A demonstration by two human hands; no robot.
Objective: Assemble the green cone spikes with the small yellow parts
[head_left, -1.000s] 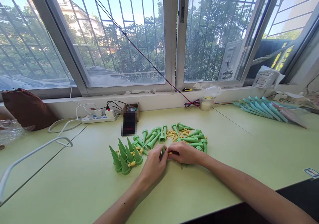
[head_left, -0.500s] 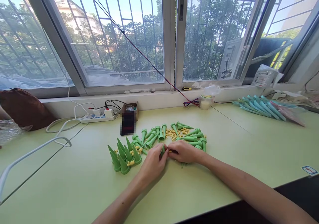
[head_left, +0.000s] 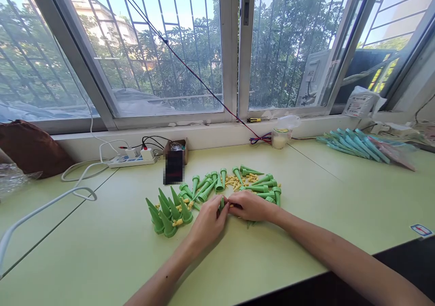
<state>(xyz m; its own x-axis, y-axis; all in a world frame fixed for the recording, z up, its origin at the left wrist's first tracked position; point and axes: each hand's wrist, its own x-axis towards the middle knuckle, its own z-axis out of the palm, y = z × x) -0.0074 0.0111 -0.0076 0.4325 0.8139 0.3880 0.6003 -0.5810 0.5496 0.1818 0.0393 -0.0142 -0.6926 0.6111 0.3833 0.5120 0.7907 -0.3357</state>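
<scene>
My left hand (head_left: pixel 211 217) is closed around a green plastic cone spike (head_left: pixel 221 204), whose tip shows between thumb and fingers. Against it, my right hand (head_left: pixel 249 206) pinches with its fingertips; a bit of yellow shows under them, too small to make out. Left of my hands, several green cones (head_left: pixel 169 226) stand upright on their caps, with small yellow pieces (head_left: pixel 177 222) beside them. Beyond my hands lie more green cones (head_left: pixel 205 192) and a loose pile of small yellow plastic pieces (head_left: pixel 234 182). Other green cones (head_left: pixel 263 188) lie to the right, partly behind my right hand.
A dark phone-like object (head_left: pixel 174 167) leans on a small cardboard box (head_left: pixel 184 148). Nearby is a power strip (head_left: pixel 132 161) with white cables. A jar (head_left: pixel 280 138) and blue plastic packets (head_left: pixel 356 145) sit along the window side. The table's front edge (head_left: pixel 326 273) runs at lower right.
Both hands keep nearly the same hold and place. The whole view has shifted very slightly; no thing has visibly moved on the table.
</scene>
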